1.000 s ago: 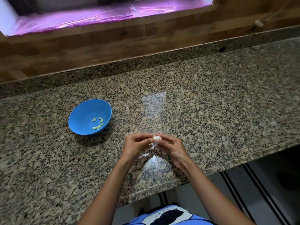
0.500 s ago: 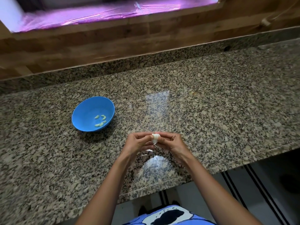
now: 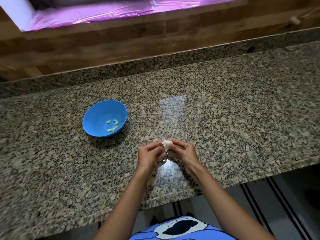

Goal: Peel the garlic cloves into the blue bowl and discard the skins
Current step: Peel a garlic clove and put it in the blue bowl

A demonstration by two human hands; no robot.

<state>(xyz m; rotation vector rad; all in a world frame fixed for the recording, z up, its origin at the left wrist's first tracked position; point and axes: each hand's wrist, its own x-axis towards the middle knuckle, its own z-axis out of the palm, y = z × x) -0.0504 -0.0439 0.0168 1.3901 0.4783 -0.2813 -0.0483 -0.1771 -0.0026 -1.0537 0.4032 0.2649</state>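
Granite counter is used as the work surface, with a wood-clad wall behind it. Blue bowl is set on it, to the left of and beyond the hands, well apart from them.

Left hand and right hand are held together just above the counter's near part. Both are curled, with fingertips pinched on one garlic piece between them. Single clove or small cluster: cannot be told.

Garlic piece is seen as white and papery, apparently partly skinned. A thin skin strand is hung below it.

Progress is judged partway. A few peeled cloves, pale yellow-green, are lain in the bowl bottom. Piece in hand is not yet stripped or dropped in. No other unpeeled garlic is seen, so it may be the last.

Skin disposal is judged not done. A pale fleck, probably skin, is seen on the counter under the hands. No bin is in view.
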